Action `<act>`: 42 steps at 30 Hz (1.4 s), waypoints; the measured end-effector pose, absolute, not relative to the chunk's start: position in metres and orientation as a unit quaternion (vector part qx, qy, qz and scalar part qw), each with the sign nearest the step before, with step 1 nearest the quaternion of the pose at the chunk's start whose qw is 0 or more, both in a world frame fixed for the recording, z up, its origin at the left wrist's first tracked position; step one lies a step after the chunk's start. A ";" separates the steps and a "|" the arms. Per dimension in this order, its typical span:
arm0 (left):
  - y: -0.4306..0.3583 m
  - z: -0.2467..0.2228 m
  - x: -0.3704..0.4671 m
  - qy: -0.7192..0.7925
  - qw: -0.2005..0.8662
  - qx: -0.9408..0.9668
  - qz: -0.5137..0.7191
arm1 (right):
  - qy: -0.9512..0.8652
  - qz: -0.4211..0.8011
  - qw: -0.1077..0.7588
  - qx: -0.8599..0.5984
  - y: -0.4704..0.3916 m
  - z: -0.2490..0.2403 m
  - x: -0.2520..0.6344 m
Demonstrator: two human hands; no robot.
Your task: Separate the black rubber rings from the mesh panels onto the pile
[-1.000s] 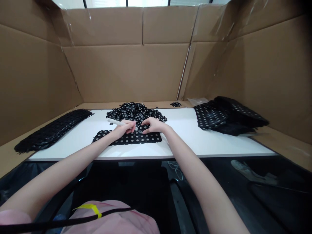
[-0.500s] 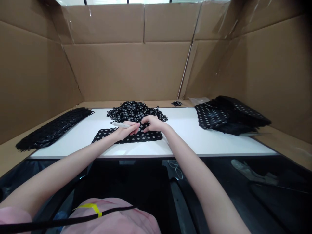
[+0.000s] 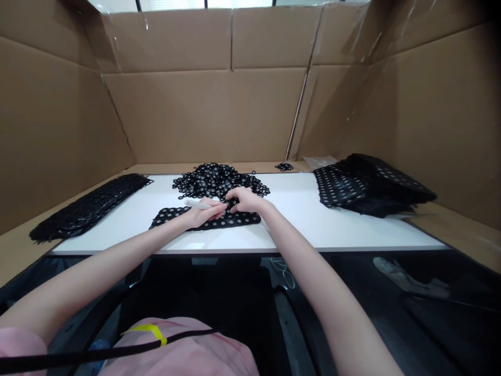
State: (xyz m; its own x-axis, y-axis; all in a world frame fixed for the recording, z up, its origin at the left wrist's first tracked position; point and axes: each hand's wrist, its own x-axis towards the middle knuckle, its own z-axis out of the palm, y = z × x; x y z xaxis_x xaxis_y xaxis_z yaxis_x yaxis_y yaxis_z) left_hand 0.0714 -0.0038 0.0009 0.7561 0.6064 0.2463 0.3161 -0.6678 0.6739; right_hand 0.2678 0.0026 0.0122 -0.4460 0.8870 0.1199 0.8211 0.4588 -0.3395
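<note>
My left hand (image 3: 203, 211) is closed around a white stick (image 3: 199, 205) lying left-to-right, tip toward my right hand (image 3: 245, 201), which pinches the perforated black sheet (image 3: 219, 219) flat on the worktop (image 3: 297, 219), directly beneath both grips.

Your single head camera looks forward and down (from above your lap) onto the white table (image 3: 297, 209), arm's-length close.

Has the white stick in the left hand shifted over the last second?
Yes. The white stick in the left hand has moved right and flattened, nearer the right hand, judged against the loose ring pile.
</note>
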 end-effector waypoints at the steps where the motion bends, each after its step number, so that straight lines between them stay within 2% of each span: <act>1: -0.004 0.001 0.071 0.259 0.314 0.885 0.227 | -0.842 0.114 0.140 -0.509 0.003 0.012 0.268; 13: -0.003 -0.001 0.070 0.267 0.337 0.866 0.254 | -0.823 0.172 0.111 -0.530 -0.010 0.020 0.273; 17: -0.015 0.003 0.067 0.273 0.345 0.850 0.289 | -0.834 0.175 0.128 -0.506 -0.010 0.019 0.274; 23: -0.031 0.010 0.063 0.268 0.343 0.867 0.244 | -0.858 0.214 0.164 -0.438 -0.007 0.019 0.276; 29: -0.032 0.012 0.065 0.263 0.338 0.866 0.259 | -0.861 0.273 0.200 -0.379 -0.008 0.021 0.277; 42: -0.031 0.009 0.063 0.249 0.324 0.884 0.227 | -0.863 0.272 0.195 -0.378 -0.009 0.023 0.277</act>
